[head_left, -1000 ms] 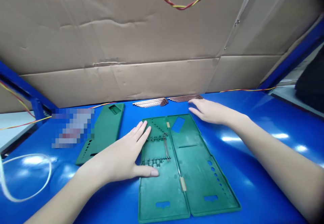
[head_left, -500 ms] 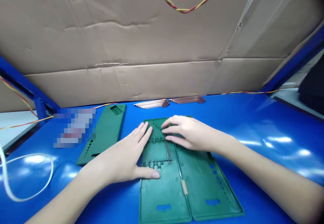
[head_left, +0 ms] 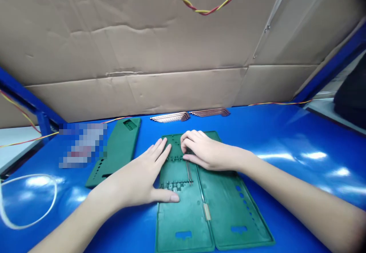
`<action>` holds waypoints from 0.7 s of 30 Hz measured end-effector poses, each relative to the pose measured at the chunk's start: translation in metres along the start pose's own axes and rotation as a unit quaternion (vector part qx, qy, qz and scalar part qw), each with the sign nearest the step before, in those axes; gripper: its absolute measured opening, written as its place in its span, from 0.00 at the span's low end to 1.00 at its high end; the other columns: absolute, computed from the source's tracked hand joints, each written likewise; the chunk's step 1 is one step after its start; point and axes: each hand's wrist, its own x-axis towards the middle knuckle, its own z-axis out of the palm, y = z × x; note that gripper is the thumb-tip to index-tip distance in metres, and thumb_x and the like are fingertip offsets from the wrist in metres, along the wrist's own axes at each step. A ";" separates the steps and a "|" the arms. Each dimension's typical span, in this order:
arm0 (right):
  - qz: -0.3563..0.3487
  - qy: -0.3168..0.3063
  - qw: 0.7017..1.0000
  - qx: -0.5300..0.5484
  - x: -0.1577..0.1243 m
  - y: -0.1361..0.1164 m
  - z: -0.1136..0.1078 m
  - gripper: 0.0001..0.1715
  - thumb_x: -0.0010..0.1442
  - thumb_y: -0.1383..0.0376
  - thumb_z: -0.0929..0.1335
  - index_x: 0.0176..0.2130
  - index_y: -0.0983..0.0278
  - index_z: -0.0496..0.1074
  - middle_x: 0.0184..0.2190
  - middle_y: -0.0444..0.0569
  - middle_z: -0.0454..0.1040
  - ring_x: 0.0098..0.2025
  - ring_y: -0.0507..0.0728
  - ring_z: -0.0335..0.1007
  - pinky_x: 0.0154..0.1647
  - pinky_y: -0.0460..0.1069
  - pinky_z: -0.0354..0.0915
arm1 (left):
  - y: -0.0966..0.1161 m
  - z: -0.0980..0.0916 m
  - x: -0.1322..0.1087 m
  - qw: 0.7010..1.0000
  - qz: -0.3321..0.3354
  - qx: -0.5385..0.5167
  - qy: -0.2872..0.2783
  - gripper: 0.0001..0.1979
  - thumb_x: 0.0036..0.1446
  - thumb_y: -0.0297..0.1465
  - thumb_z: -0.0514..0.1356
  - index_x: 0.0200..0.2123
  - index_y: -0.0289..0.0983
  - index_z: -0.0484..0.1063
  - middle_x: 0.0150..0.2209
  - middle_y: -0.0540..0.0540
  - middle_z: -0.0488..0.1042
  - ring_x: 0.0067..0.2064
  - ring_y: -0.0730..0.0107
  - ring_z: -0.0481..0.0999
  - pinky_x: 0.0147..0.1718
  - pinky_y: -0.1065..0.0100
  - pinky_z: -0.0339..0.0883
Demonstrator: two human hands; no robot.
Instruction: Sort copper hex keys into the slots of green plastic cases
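An opened green plastic case (head_left: 196, 211) lies before me with its two halves side by side. My left hand (head_left: 134, 178) rests on the left edge of the left half, fingers stretched and thumb apart, holding nothing. Thin hex keys (head_left: 189, 173) lie lengthwise in the clip rows of that half. At their upper end, my right hand (head_left: 206, 152) has its fingers curled and its thumb pressed in, closed on a hex key. The bent top of the keys is hidden under these fingers.
Two sets of copper-coloured hex keys, one on the left (head_left: 170, 117) and one on the right (head_left: 210, 112), lie at the back. A closed green case (head_left: 122, 142) is at left, beside a blurred packet (head_left: 84, 144). A white cable (head_left: 28, 226) loops at far left. Cardboard (head_left: 143, 47) stands behind.
My right hand's fingers have curled in over the upper end of the hex keys. My left hand stays where it was on the case. The view has shifted slightly.
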 end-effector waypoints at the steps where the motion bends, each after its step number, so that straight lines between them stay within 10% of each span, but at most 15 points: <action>1: 0.006 -0.003 1.000 0.008 0.000 0.000 0.000 0.12 0.73 0.59 0.61 0.43 0.65 0.68 0.46 0.57 0.69 0.45 0.61 0.63 0.50 0.59 0.63 | 0.000 0.000 0.000 1.000 0.001 0.001 -0.002 0.63 0.52 0.71 0.54 0.75 0.35 0.35 0.74 0.38 0.28 0.73 0.39 0.35 0.69 0.46 0.45; 11: 0.032 0.029 0.980 0.192 0.001 -0.004 -0.007 0.10 0.72 0.58 0.64 0.41 0.62 0.66 0.40 0.50 0.74 0.43 0.57 0.67 0.50 0.55 0.62 | 0.001 -0.001 0.000 1.000 -0.003 -0.008 -0.004 0.64 0.52 0.70 0.55 0.75 0.36 0.34 0.74 0.39 0.27 0.73 0.40 0.35 0.69 0.46 0.45; 21: 0.076 0.095 0.873 0.473 0.002 -0.004 -0.010 0.17 0.61 0.55 0.73 0.36 0.63 0.67 0.30 0.45 0.77 0.31 0.52 0.73 0.36 0.49 0.70 | 0.002 -0.002 -0.001 1.000 -0.010 0.003 -0.015 0.63 0.53 0.71 0.53 0.75 0.35 0.34 0.73 0.39 0.24 0.73 0.41 0.33 0.69 0.46 0.45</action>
